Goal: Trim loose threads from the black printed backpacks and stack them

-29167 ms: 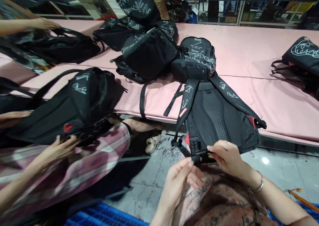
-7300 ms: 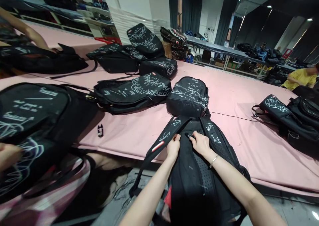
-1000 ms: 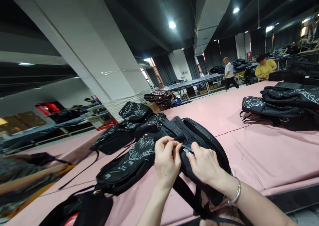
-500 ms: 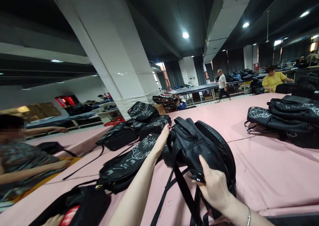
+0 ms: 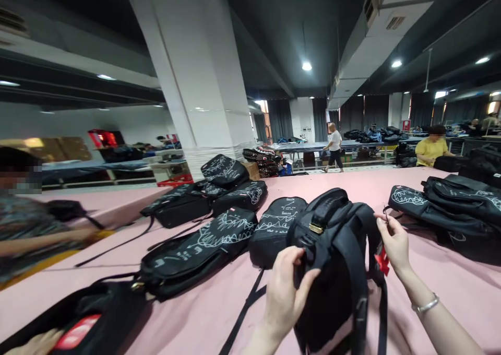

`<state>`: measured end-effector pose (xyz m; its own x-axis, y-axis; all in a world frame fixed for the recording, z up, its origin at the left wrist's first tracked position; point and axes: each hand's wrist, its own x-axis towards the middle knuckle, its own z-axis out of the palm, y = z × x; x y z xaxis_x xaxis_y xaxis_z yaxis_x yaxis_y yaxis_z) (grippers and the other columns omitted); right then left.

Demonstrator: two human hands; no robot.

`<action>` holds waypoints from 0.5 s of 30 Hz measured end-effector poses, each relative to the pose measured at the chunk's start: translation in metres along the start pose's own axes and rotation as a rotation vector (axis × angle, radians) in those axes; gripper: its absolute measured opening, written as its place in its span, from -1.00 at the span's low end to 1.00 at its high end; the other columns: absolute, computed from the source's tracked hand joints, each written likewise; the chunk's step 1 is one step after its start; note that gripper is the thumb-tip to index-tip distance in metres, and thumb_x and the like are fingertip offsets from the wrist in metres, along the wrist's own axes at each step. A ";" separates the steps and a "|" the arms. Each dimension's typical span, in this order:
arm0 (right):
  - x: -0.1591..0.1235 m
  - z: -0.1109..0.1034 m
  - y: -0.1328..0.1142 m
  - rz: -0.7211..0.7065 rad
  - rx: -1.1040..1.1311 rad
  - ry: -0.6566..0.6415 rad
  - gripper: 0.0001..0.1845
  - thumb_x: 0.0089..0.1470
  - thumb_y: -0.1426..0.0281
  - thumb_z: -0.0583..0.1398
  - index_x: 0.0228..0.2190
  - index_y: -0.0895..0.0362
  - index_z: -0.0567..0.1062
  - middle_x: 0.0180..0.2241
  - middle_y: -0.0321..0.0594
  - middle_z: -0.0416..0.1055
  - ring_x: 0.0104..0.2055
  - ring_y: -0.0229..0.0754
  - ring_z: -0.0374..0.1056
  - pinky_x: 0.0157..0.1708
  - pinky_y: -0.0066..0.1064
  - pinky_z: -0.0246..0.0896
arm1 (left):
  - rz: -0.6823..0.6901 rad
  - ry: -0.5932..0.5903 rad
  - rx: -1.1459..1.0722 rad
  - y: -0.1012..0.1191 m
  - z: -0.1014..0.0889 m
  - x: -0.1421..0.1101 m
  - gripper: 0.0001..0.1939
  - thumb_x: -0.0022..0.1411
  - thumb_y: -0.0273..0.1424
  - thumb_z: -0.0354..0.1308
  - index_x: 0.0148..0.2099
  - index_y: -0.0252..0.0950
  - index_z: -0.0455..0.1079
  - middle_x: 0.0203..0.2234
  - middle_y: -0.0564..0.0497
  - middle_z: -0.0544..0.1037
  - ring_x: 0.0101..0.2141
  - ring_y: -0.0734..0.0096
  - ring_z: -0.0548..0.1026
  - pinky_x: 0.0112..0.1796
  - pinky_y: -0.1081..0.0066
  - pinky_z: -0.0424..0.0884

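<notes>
- Head view, lower centre: our left hand (image 5: 287, 292) curls against the black backpack (image 5: 326, 297); we cannot tell whether it grips cloth.
- Right of centre, our right hand (image 5: 394, 243) pinches a small dark item (image 5: 387, 217); a loose strap (image 5: 357, 276) could snag it.
- Weak support from our left could let the backpack slump on the tabletop (image 5: 211, 305).

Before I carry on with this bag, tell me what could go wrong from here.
The held backpack might tip into the printed backpack close behind it if the left hand at its upper part slips.

Its hanging straps could catch the right hand.

The small dark item at the right fingertips might drop, or mark the fabric if it is sharp; it is too small to tell.
</notes>
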<state>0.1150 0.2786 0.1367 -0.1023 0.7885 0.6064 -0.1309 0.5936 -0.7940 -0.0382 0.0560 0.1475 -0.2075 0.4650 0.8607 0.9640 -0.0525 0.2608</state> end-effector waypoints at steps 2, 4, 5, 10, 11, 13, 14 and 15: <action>-0.004 0.000 -0.028 -0.072 -0.006 -0.071 -0.66 0.06 0.21 0.10 -0.25 0.20 0.47 -0.27 -0.10 0.47 -0.22 -0.09 0.37 -0.20 -0.27 0.27 | -0.047 0.023 -0.072 0.013 0.007 -0.002 -0.45 0.11 -0.34 0.16 0.12 -0.22 0.05 -0.21 -0.13 0.34 -0.34 0.33 0.41 -0.36 0.33 0.45; -0.014 -0.001 -0.055 -0.139 -0.030 -0.199 -0.69 0.07 0.24 0.11 -0.21 0.16 0.43 -0.25 -0.12 0.46 -0.22 -0.11 0.37 -0.23 -0.32 0.29 | -0.038 -0.014 -0.109 0.022 0.011 0.002 -0.34 0.12 -0.35 0.16 0.20 -0.19 -0.05 -0.23 -0.10 0.33 -0.38 0.38 0.40 -0.39 0.36 0.45; -0.019 -0.002 -0.067 -0.168 -0.053 -0.274 -0.70 0.07 0.25 0.11 -0.17 0.14 0.39 -0.27 -0.14 0.45 -0.24 -0.13 0.38 -0.27 -0.35 0.30 | -0.012 -0.042 -0.112 0.026 0.012 0.004 -0.35 0.13 -0.38 0.15 0.22 -0.17 -0.05 -0.24 -0.09 0.33 -0.38 0.39 0.40 -0.39 0.38 0.45; -0.042 -0.009 -0.100 -0.285 -0.174 -0.429 -0.74 0.12 0.32 0.06 -0.13 0.11 0.27 -0.33 -0.20 0.42 -0.37 -0.22 0.38 -0.41 -0.44 0.29 | 0.099 -0.006 -0.165 0.029 0.003 0.009 -0.66 0.15 -0.54 0.09 -0.02 -0.17 0.26 -0.26 -0.05 0.36 -0.30 0.39 0.42 -0.31 0.42 0.44; -0.044 -0.010 -0.102 -0.312 -0.201 -0.432 -0.75 0.12 0.32 0.06 -0.14 0.11 0.29 -0.34 -0.20 0.43 -0.39 -0.22 0.37 -0.42 -0.44 0.29 | 0.112 0.011 -0.196 0.028 0.000 0.009 -0.71 0.14 -0.56 0.08 -0.08 -0.19 0.29 -0.28 -0.04 0.37 -0.30 0.39 0.43 -0.31 0.42 0.43; -0.045 -0.011 -0.101 -0.386 -0.246 -0.446 -0.77 0.10 0.32 0.10 -0.17 0.10 0.33 -0.37 -0.21 0.45 -0.42 -0.22 0.38 -0.42 -0.42 0.29 | 0.138 0.020 -0.248 0.025 -0.005 0.010 -0.78 0.14 -0.57 0.06 -0.17 -0.21 0.32 -0.31 -0.02 0.40 -0.30 0.38 0.43 -0.30 0.41 0.42; -0.046 -0.010 -0.100 -0.432 -0.256 -0.453 -0.77 0.09 0.33 0.12 -0.18 0.09 0.36 -0.35 -0.20 0.46 -0.40 -0.20 0.39 -0.39 -0.40 0.31 | 0.140 0.027 -0.257 0.024 -0.007 0.011 -0.80 0.15 -0.58 0.05 -0.19 -0.22 0.32 -0.32 -0.02 0.40 -0.29 0.38 0.43 -0.28 0.40 0.42; -0.046 -0.010 -0.099 -0.475 -0.259 -0.452 -0.77 0.08 0.33 0.14 -0.18 0.09 0.37 -0.33 -0.19 0.47 -0.36 -0.18 0.41 -0.36 -0.39 0.32 | 0.133 0.046 -0.253 0.022 -0.010 0.014 -0.80 0.15 -0.58 0.04 -0.19 -0.22 0.32 -0.32 -0.02 0.41 -0.27 0.37 0.43 -0.26 0.39 0.41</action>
<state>0.1422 0.1850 0.1875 -0.4996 0.3235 0.8036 -0.0295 0.9207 -0.3890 -0.0217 0.0529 0.1693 -0.0949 0.3985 0.9123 0.9121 -0.3323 0.2400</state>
